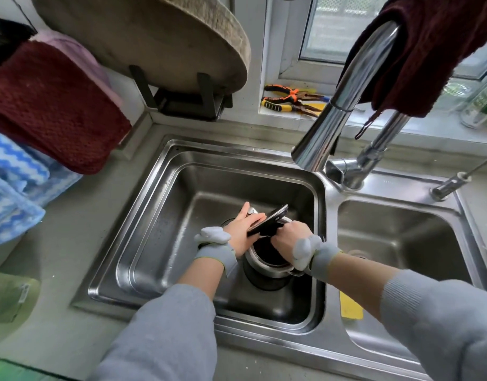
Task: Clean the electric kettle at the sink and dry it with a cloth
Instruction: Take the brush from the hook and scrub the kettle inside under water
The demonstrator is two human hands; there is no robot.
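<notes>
Setting: Kitchen counter below a window; we take the double steel sink (165,171) as our landmark and read from its left.
Cloths: left of the sink we note a dark red cloth (52,105) hung over blue-and-white towels (14,177). Either looks fit for the drying step.
Board: behind the sink's left corner, a round wooden board (154,37) stands in a black rack.
Kettle: the electric kettle (267,259) stands upright in the sink's left basin, lid (270,220) tipped open, dark interior exposed.
Left hand: the left hand (243,229) lies on the kettle's top at the lid hinge, fingers straight, seemingly steadying the lid; we see no curl round anything.
Right hand: the right hand (290,239) is at the kettle's rim, fingers curled down into the mouth. Whether it pinches a cloth or sponge we cannot tell.
Handling: we judge the body a rigid steel shell, slippery once wet, light when drained and heavier with water. Its hinged lid is likely the weak point. Best hold is the handle or around the body, not the lid; the base with its contacts ought to be kept from soaking.
Tap: above the sink's divider, the chrome faucet (347,97) carries another dark red cloth (435,50); no water shows.
Sill: behind the sink, pliers (292,101) lie on the window sill.
</notes>
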